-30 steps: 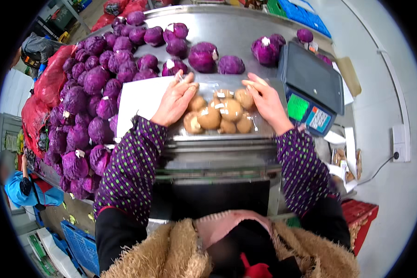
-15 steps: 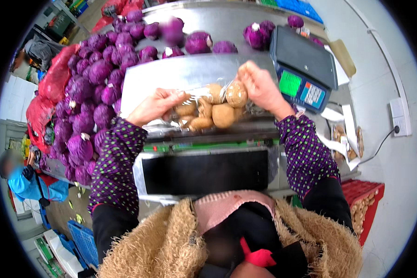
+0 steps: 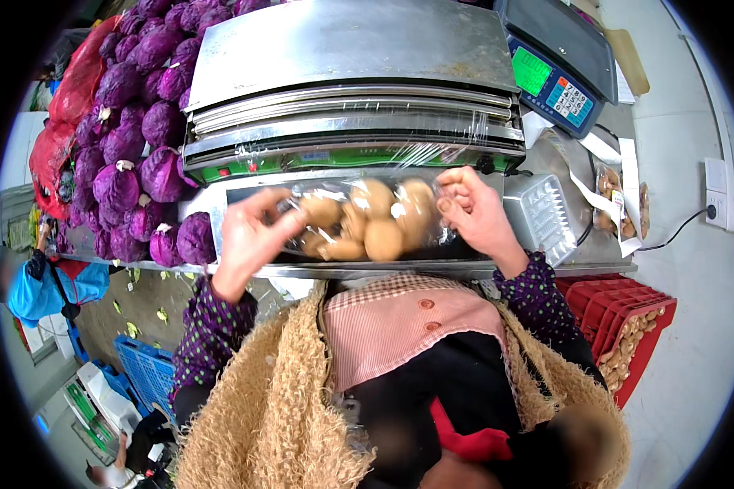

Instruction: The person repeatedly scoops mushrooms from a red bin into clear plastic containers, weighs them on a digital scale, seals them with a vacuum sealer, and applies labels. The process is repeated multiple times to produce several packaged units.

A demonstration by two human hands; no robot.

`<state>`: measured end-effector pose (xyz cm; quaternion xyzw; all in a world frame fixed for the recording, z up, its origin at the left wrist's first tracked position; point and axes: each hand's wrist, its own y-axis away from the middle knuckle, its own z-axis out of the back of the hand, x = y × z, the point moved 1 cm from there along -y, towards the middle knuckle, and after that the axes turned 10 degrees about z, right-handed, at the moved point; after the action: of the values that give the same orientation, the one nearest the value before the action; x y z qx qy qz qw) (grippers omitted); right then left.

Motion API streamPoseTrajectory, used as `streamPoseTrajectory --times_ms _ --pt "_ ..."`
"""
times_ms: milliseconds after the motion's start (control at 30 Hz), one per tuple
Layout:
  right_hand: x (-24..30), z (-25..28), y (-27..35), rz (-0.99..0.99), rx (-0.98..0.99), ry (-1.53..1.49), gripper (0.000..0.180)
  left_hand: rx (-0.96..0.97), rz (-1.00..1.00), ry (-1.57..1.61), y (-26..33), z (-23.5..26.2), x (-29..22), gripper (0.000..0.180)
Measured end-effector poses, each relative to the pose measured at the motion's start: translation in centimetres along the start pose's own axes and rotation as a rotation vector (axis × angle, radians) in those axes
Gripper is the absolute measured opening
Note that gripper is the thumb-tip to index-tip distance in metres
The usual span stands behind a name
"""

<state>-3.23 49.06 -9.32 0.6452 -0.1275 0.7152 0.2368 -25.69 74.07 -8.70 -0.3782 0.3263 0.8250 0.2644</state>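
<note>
A tray of brown mushrooms point(image 3: 367, 222) wrapped in clear film is held between both hands just above the dark plate at the front of a steel wrapping machine point(image 3: 342, 49). My left hand point(image 3: 249, 240) grips the pack's left end and looks blurred. My right hand point(image 3: 473, 213) pinches the film at the pack's right end. A sheet of clear film point(image 3: 432, 147) stretches from the machine's roller down toward the pack.
A pile of purple cabbages point(image 3: 130, 155) fills the left of the table, with a red net sack point(image 3: 65, 90) beside it. A weighing scale point(image 3: 559, 65) stands at the back right, an empty clear tray point(image 3: 542, 216) and a wrapped mushroom pack point(image 3: 620, 196) lie right. Red crates point(image 3: 628, 318) stand below; blue crates point(image 3: 143, 371) lower left.
Both hands lifted the mushroom pack off the machine's steel top and brought it toward me, down to the front plate. The view has tilted downward.
</note>
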Motion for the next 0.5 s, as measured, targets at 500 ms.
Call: streamPoseTrajectory --times_ms 500 --pt "-1.2 -2.4 2.9 -0.031 -0.44 -0.094 0.01 -0.351 -0.12 0.569 0.8 0.3 4.8 0.014"
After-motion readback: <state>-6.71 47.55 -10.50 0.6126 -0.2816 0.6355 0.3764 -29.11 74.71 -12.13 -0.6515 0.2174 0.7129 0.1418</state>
